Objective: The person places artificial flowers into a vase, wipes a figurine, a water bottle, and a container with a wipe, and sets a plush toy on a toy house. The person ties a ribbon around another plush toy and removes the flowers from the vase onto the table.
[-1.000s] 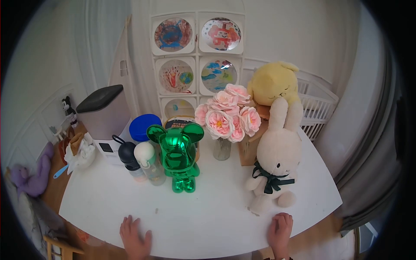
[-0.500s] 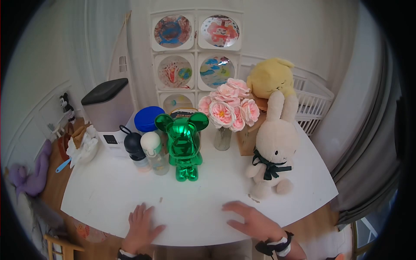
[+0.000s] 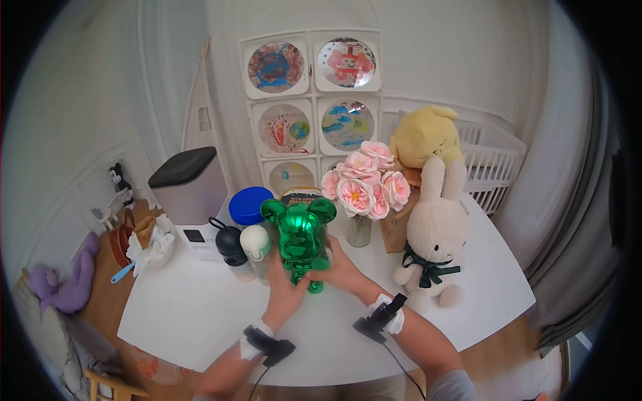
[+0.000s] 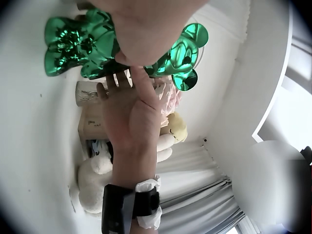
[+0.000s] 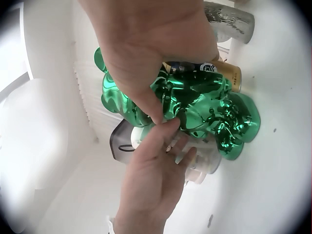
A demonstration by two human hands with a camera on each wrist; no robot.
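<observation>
A shiny green bear figure (image 3: pixel 299 230) stands near the middle of the white table (image 3: pixel 200 314). My left hand (image 3: pixel 284 286) grips its lower left side and my right hand (image 3: pixel 340 271) grips its lower right side, fingers wrapped round the body and legs. In the left wrist view the bear (image 4: pixel 83 48) lies under my left hand (image 4: pixel 146 24), with my right hand (image 4: pixel 129 117) reaching in from below. In the right wrist view my right hand (image 5: pixel 146 53) covers the bear (image 5: pixel 209 109), and my left hand (image 5: pixel 156 170) meets it thumb to thumb.
Close left of the bear stand a black-capped bottle (image 3: pixel 231 246) and a white-capped bottle (image 3: pixel 256 244). A can (image 5: pixel 222 70) is behind it. Pink flowers in a glass vase (image 3: pixel 364 190), a white rabbit plush (image 3: pixel 435 240) and a wooden box (image 3: pixel 398 230) stand to the right.
Both hands left the table's front edge, reached forward and took hold of the green bear from either side. The view shifted closer over the table.
</observation>
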